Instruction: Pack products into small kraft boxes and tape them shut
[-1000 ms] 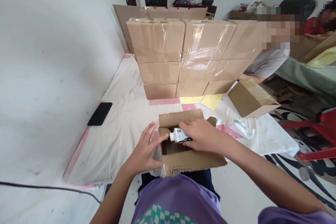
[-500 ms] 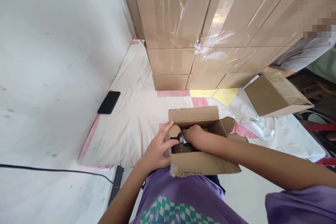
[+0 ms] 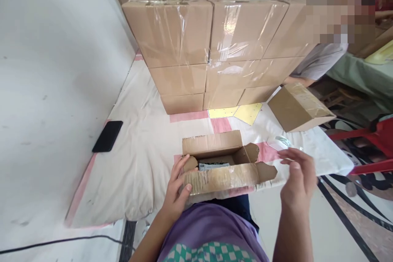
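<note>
An open cardboard box stands at the near edge of the table, its flaps spread out. Inside it lies an item with a pale printed label; its kind cannot be made out. My left hand grips the box's left end, fingers along the side flap and thumb on the front flap. To the right of the box, my right hand is held out with its fingers apart and nothing seen in them. Its fingertips are close to a tape dispenser, which the hand partly hides; whether they touch cannot be told.
A wall of taped cartons stands at the back of the cloth-covered table. Yellow sheets lie before it. A separate carton is at right, near another person's sleeve. A black phone lies at left.
My right hand has come out of the box and moved right, beside the tape dispenser. The front flap has come up, and my left hand stays on the box's left end. The view has shifted.
</note>
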`<state>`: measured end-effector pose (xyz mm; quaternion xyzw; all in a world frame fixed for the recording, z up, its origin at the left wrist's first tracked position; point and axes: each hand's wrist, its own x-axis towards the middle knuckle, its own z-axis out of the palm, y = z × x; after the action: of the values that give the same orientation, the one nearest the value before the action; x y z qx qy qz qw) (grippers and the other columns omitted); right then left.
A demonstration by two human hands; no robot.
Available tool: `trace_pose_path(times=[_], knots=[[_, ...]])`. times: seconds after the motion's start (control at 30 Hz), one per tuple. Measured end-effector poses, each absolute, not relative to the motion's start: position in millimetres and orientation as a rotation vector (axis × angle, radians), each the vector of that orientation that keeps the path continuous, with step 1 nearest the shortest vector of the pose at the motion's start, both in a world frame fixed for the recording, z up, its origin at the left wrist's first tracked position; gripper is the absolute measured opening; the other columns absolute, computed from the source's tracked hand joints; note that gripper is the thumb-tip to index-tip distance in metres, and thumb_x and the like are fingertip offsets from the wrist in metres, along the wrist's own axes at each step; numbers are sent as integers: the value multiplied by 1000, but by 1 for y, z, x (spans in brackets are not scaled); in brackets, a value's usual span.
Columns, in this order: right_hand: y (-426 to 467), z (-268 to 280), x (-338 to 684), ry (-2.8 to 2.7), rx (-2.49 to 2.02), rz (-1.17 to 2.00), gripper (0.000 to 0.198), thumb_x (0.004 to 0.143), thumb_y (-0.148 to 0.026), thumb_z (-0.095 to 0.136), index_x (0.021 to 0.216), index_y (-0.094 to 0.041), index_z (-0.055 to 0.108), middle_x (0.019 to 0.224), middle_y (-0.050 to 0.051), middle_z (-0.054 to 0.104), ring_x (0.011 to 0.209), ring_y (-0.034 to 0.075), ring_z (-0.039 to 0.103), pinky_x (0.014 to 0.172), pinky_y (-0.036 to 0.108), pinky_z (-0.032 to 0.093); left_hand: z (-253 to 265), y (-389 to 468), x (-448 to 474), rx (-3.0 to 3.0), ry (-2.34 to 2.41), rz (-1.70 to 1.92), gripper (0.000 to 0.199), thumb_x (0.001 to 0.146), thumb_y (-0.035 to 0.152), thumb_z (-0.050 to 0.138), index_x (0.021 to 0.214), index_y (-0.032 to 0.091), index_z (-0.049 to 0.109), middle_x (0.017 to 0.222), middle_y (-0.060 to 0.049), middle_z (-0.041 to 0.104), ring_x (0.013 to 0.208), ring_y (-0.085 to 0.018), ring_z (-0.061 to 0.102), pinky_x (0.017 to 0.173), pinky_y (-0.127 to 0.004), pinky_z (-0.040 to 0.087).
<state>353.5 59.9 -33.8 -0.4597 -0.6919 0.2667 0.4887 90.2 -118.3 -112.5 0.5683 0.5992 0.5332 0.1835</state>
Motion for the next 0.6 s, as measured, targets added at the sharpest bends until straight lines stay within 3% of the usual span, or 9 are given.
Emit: trace_pose_path(times=[0.13, 0.3, 0.47, 0.53, 0.6], knots=[[54, -79, 363, -1828, -970, 1174, 72, 98, -72, 22, 135, -24, 61, 143, 13, 59, 126, 34, 58, 102, 52, 48, -115, -118, 92, 1615, 1702, 1588, 38, 102, 34, 43, 136, 30, 60, 161, -9, 35, 152, -34, 28, 121, -65, 27], [39, -64, 347, -1651, -748, 1270, 78, 96, -74, 7, 155, -33, 36, 160, 8, 42, 146, 32, 41, 118, 56, 35, -121, -135, 90, 1961, 1754, 1645, 40, 100, 33, 46, 136, 43, 60, 160, 1, 37, 152, -32, 25, 120, -63, 30], [32, -41, 339, -2009, -569, 1541, 98, 86, -85, 0, 161, -29, 27, 149, 9, 56, 153, 31, 28, 127, 57, 9, -126, -149, 89, 2168, 1829, 1539, 37, 98, 43, 48, 131, 42, 65, 162, 4, 33, 150, -31, 27, 121, -55, 28], [30, -47, 338, -2007, -520, 1541, 101, 84, -88, 2, 160, -28, 29, 142, 9, 62, 150, 32, 35, 127, 58, 7, -124, -147, 92, 2079, 1839, 1581, 39, 101, 44, 40, 128, 39, 68, 159, 0, 39, 148, -32, 29, 119, -58, 29], [28, -62, 336, -1863, -503, 1493, 99, 84, -88, 5, 155, -28, 39, 132, 10, 69, 138, 35, 51, 124, 60, 18, -120, -139, 97, 1983, 1800, 1624, 40, 103, 37, 37, 132, 35, 65, 149, -5, 53, 144, -32, 37, 117, -59, 30]])
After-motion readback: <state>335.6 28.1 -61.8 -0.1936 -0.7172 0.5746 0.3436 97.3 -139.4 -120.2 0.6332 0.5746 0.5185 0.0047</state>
